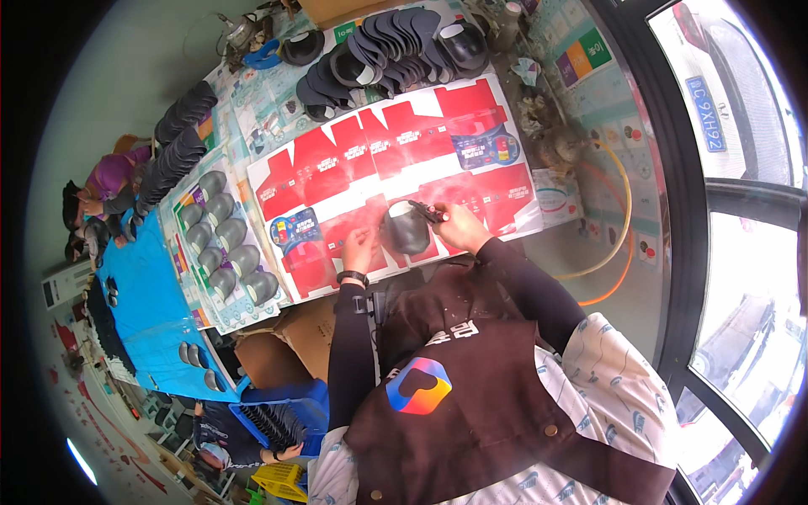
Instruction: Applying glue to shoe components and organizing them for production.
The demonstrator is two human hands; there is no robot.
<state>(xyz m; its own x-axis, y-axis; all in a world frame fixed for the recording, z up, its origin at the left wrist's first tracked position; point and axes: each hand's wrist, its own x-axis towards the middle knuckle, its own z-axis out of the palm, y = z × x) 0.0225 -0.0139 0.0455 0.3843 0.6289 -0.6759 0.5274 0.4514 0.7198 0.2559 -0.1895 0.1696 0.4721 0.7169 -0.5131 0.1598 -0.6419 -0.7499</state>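
Note:
A dark rounded, cup-like piece (409,232) with a whitish patch at its far end lies on a red-and-white printed cardboard sheet (337,181) in front of me. My right hand (459,225) is closed round a small black tool (430,211) with a reddish part. The tool's tip is over the piece's upper right edge; its exact kind is unclear. Just left of the piece is my left hand (360,249), fingers loosely bent and apart, with nothing visible in them. I cannot tell whether its fingertips touch the piece.
Stacked dark curved pieces (396,50) stand at the table's far side. Several grey rounded pieces (220,208) lie in rows to the left. A yellow hose (627,198) loops at right near the window. People work at a blue table (147,295) further left; a blue crate (313,412) stands below.

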